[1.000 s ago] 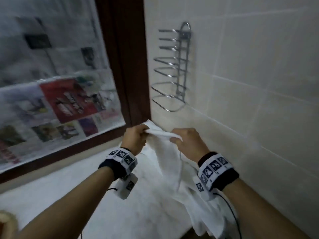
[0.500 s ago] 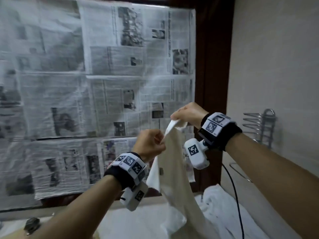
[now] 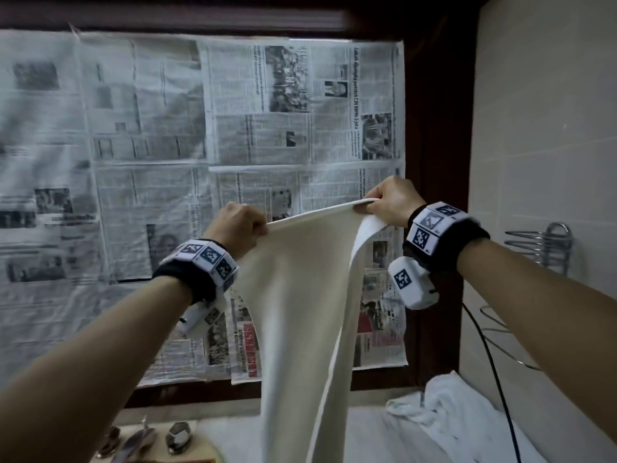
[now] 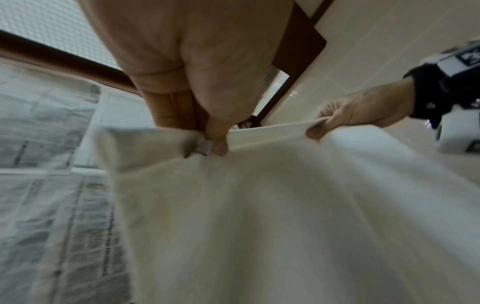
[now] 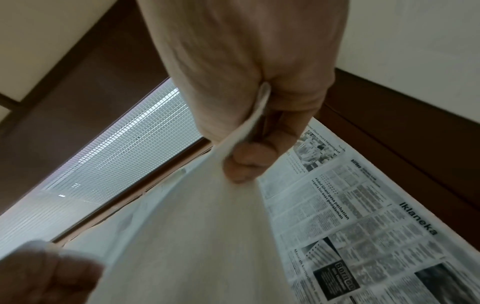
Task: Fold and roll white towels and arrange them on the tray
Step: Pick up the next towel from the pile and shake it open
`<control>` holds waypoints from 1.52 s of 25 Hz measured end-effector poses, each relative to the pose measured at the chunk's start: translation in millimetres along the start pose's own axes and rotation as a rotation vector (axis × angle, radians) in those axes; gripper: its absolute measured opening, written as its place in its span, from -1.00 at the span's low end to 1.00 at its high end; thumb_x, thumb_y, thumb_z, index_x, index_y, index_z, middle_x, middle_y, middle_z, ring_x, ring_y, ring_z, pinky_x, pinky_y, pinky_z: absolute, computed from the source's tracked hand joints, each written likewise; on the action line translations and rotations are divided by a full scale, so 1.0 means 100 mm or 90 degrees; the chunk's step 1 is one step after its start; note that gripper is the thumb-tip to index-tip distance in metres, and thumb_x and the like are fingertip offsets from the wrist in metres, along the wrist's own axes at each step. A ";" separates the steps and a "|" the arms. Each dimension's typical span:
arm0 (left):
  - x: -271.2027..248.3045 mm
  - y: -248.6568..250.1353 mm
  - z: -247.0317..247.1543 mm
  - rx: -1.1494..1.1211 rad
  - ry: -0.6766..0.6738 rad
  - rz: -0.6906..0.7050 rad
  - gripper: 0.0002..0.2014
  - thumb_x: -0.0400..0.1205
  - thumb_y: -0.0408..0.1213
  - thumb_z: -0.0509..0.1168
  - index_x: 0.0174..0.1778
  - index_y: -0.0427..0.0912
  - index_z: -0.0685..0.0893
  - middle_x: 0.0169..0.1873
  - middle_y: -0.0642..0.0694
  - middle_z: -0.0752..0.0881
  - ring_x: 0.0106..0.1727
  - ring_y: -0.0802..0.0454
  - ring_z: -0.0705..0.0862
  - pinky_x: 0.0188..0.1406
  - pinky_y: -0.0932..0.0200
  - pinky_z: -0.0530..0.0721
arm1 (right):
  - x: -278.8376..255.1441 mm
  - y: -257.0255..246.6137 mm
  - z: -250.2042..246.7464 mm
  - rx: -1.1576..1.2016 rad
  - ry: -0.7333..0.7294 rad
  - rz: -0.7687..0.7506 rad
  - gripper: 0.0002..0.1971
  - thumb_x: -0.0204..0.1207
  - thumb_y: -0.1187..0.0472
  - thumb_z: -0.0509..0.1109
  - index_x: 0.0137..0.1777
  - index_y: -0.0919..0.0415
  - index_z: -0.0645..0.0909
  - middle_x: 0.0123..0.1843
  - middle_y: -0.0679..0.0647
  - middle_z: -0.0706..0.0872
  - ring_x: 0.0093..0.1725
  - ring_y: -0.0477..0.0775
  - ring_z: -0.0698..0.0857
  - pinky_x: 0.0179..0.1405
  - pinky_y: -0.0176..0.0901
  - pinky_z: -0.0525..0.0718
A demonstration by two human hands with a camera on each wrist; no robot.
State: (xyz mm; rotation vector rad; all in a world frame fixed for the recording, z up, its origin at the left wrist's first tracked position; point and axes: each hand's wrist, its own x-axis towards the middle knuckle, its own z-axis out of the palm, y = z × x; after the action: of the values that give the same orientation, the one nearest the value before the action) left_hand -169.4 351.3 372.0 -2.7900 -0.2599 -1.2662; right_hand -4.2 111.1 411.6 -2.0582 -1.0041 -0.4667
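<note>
Towel point(image 3: 300, 295) hung full-length before the newspaper-covered window point(image 3: 167, 145), its top edge stretched between my two fists above the counter, where more white towels point(image 3: 450, 402) lay heaped. Left hand point(image 3: 238, 225) and right hand point(image 3: 392, 203) each pinched a corner; I judged level, taut corners essential for a square first fold.
</note>
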 end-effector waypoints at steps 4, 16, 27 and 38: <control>-0.09 -0.31 -0.08 0.092 -0.050 -0.054 -0.78 0.61 -0.25 0.39 -0.36 -0.18 0.72 -0.43 -0.14 0.65 -0.35 -0.13 0.66 -0.33 0.02 0.65 | 0.07 0.07 -0.09 -0.027 0.001 0.023 -0.85 0.48 0.15 0.55 -0.03 0.18 0.84 -0.24 0.01 0.76 -0.29 -0.12 0.66 -0.47 -0.39 0.46; 0.03 -0.46 -0.23 -0.040 0.172 -0.133 -0.71 0.60 -0.16 0.43 -0.32 -0.31 0.73 -0.48 -0.28 0.70 -0.43 -0.22 0.67 -0.35 -0.04 0.68 | -0.02 0.29 -0.41 -0.044 0.108 0.041 -0.70 0.34 -0.04 0.64 -0.25 0.23 0.78 -0.33 0.12 0.75 -0.33 0.04 0.69 -0.41 -0.16 0.61; -0.22 0.03 -0.95 -0.617 0.378 -0.287 -0.72 0.48 -0.26 0.44 -0.57 -0.10 0.66 -0.74 0.02 0.51 -0.70 0.06 0.38 -0.71 0.30 0.33 | -0.54 -0.08 -0.71 0.352 0.180 -0.024 -0.69 0.49 0.11 0.53 -0.04 0.41 0.69 -0.01 0.25 0.80 -0.13 0.11 0.75 -0.35 -0.13 0.71; -0.23 -0.12 -0.43 -0.630 0.347 -0.357 -0.78 0.43 -0.38 0.42 -0.54 -0.20 0.63 -0.82 0.00 0.45 -0.81 0.06 0.33 -0.77 0.36 0.23 | -0.44 0.21 -0.26 0.370 0.176 0.030 -0.85 0.47 0.19 0.54 -0.30 0.05 0.68 -0.47 -0.15 0.70 -0.46 -0.11 0.64 -0.61 -0.33 0.54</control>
State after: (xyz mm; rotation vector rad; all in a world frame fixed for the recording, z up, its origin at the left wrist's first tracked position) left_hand -217.8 354.2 382.8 -2.9277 -0.5039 -2.8835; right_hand -14.1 60.6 391.0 -1.4508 -0.8037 -0.3671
